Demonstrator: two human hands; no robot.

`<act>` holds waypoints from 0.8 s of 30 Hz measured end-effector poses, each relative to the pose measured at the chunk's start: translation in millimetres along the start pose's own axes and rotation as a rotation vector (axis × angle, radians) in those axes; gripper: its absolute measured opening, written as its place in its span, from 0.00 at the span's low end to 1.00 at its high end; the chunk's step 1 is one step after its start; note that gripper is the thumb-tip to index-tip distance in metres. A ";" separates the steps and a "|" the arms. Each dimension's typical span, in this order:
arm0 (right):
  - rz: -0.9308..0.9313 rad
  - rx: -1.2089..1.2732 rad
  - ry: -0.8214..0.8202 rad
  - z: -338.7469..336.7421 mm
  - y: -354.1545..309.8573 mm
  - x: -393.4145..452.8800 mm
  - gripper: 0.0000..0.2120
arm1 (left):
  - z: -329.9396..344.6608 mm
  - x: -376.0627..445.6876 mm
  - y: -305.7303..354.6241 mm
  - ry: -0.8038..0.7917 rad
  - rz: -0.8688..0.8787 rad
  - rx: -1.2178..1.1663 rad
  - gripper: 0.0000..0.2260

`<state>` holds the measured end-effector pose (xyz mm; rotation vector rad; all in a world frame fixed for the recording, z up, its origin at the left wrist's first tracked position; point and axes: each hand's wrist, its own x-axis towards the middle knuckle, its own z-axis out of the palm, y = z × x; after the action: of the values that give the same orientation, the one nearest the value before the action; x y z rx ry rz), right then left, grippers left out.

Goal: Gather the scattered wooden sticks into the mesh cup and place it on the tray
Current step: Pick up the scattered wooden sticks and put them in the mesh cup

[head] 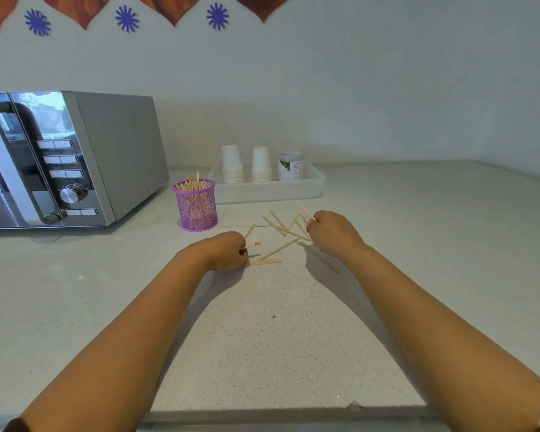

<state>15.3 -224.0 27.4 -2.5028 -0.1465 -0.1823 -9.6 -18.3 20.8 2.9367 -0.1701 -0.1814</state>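
A purple mesh cup (pixel 195 204) stands upright on the counter beside the microwave, with several wooden sticks in it. More wooden sticks (pixel 281 230) lie scattered on the counter between my hands. My left hand (pixel 228 251) is closed on a stick or two whose ends poke out to the right. My right hand (pixel 331 232) grips several sticks that fan out up and to the left. A clear plastic tray (pixel 315 185) sits behind the sticks, to the right of the cup.
A silver microwave (pixel 69 160) fills the left side of the counter. In the tray stand two stacks of white paper cups (pixel 231 165) and a small jar (pixel 290 166). The counter's front edge (pixel 262 414) runs below my forearms.
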 end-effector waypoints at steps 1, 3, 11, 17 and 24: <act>0.000 -0.003 0.000 0.0 -0.2 0.0 0.17 | 0.2 0.2 -0.2 -0.005 -0.001 0.003 0.12; -0.002 -0.012 -0.002 -0.2 -0.5 -0.2 0.17 | 0.3 0.3 -0.2 -0.005 0.002 0.004 0.12; -0.017 0.002 -0.009 1.0 -0.1 -1.7 0.11 | 0.7 -0.8 0.6 0.029 0.022 0.007 0.11; -0.030 -0.037 -0.011 2.0 -0.6 -1.5 0.16 | -3.0 -2.7 3.2 0.129 0.064 0.023 0.13; -0.044 -0.047 -0.031 4.3 -2.9 -3.4 0.11 | -2.1 -4.9 6.0 0.146 0.131 0.146 0.11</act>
<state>12.0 -219.4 25.1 -2.5515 -0.2121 -0.1664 -14.8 -23.1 24.6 3.0541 -0.3675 0.0677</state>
